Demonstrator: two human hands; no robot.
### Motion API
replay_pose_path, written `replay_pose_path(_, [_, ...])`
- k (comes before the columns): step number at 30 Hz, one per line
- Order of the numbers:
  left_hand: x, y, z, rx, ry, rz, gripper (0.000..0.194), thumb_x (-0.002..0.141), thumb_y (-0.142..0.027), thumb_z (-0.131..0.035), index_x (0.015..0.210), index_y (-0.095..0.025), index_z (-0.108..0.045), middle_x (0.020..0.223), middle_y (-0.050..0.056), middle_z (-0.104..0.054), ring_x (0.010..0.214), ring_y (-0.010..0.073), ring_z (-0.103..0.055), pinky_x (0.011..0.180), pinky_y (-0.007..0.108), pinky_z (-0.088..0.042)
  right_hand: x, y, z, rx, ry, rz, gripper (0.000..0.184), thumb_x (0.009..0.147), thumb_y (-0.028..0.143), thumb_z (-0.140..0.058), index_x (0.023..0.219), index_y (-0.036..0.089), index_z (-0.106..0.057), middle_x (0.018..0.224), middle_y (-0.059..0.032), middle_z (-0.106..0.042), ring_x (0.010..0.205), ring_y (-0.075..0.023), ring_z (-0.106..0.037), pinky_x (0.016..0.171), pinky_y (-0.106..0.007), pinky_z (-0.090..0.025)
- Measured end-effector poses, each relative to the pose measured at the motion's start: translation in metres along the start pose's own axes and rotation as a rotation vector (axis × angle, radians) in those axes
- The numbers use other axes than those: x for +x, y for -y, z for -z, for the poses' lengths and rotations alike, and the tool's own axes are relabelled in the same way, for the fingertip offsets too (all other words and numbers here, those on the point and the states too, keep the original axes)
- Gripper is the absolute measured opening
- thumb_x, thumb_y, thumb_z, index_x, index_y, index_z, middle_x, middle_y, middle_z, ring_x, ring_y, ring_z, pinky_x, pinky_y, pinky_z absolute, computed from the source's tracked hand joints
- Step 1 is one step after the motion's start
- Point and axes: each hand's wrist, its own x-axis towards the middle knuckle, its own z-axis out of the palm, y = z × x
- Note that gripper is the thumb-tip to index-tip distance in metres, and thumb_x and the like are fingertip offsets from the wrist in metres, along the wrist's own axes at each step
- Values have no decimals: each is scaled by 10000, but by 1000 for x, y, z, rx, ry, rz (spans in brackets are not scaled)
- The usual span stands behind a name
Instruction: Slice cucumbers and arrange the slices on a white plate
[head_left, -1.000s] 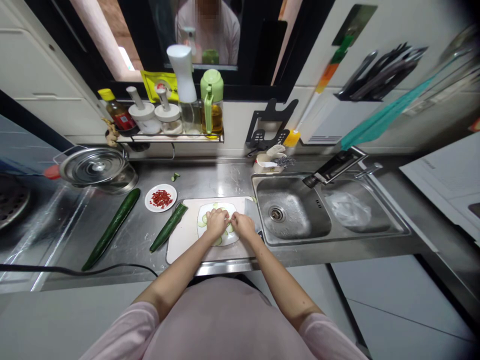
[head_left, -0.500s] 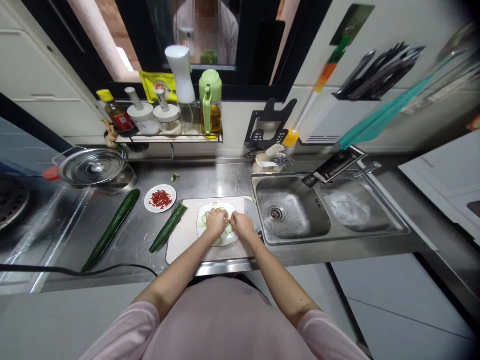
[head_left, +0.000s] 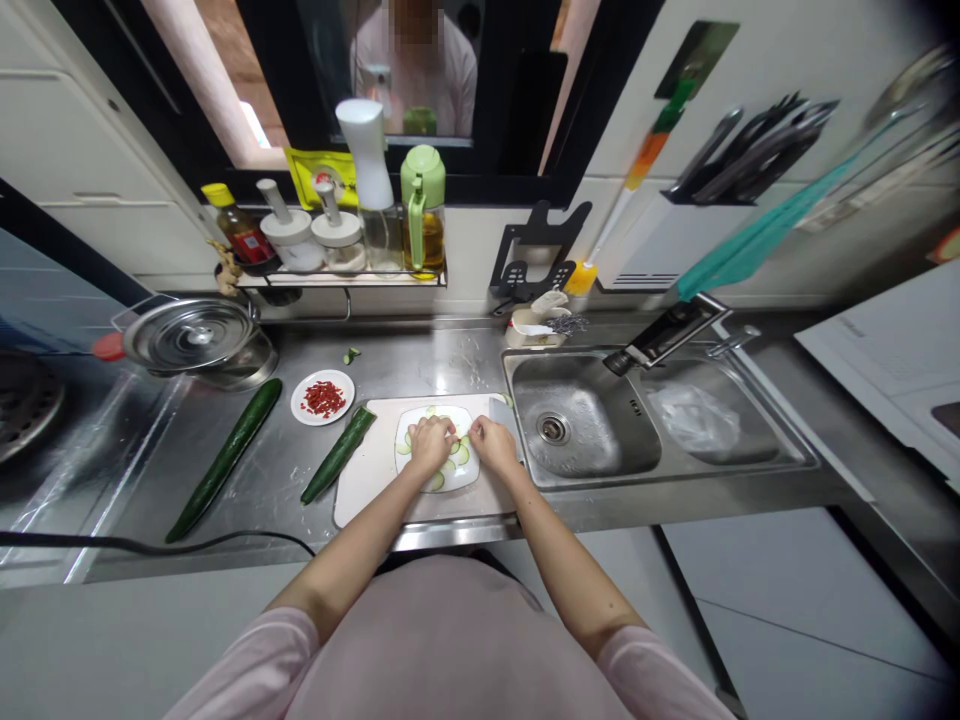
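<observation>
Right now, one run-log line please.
left hand: over plate | right hand: at plate's right rim | cucumber slices: on plate | plate: on cutting board

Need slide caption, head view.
Left hand and right hand at a white plate of cucumber slices on a cutting board.

Bright steel around glossy white and matt pale plastic

The square plate [head_left: 466,477] looks like glazed ceramic, smooth and shiny, against the matt, plastic-looking cutting board [head_left: 367,492]. Measured from the plate, the metal counter [head_left: 420,350] at 12 o'clock is glossy, with streaked reflections; the metal sink [head_left: 611,425] at 3 o'clock has a softer satin sheen, and the bag [head_left: 697,420] in it is thin, crinkled, clear plastic. At 10 o'clock the pot lid [head_left: 195,335] is polished metal; at 7 o'clock the pink sleeve [head_left: 274,645] is soft, matt cloth.
</observation>
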Motion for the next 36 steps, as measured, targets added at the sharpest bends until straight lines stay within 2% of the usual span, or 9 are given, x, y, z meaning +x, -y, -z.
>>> replay_pose_path(13, [1, -1, -10, 23, -15, -15, 156, 848, -357, -566, 888, -235, -654, 1058, 74, -642, 1054, 263, -490, 879, 391, -270, -4, 6, -12, -58, 84, 35, 211, 903, 344, -496, 1018, 218, -619, 968, -63, -703, 890, -170, -616, 667, -234, -322])
replay_pose_path(31, [0, 0, -10, 36, -9, -13, 168, 853, -380, -565, 889, -243, -655, 1055, 69, -639, 1064, 260, -483, 880, 393, -269, 2, 14, -9, -93, 118, 27, 213, 893, 302, -485, 1043, 221, -612, 986, -77, -700, 930, -191, -623, 684, -247, -346])
replay_pose_path(36, [1, 2, -10, -5, -5, 7, 148, 863, -321, -533, 921, -264, -657, 1044, 51, -641, 1052, 250, -486, 875, 391, -277, 2, 13, -8, -83, 116, 21, 217, 896, 309, -485, 1049, 224, -613, 989, -74, -697, 927, -187, -621, 698, -241, -352])
